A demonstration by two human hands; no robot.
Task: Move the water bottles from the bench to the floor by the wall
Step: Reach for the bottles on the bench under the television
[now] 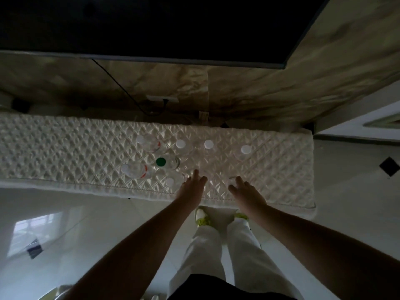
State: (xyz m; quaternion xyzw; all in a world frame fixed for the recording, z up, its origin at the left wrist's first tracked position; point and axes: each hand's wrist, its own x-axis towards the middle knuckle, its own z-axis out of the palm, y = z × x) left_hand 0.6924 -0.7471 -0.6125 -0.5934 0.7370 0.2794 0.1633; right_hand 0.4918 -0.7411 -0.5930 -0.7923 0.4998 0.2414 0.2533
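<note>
Bottles: your water bottles (161,162) stand upright, long axes vertical, caps up, on the quilted counter (65,152).
Green cap: mid-cluster landmark.
Hands: left hand (191,187) and right hand (245,189) just nearer than it, fingers loose, gripping nothing.

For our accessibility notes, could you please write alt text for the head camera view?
Seen from above, a person's left hand and right hand reach toward clear water bottles standing on a white quilted bench. Most have white caps; the green-capped bottle stands near the left hand. A dark screen hangs above.
</note>
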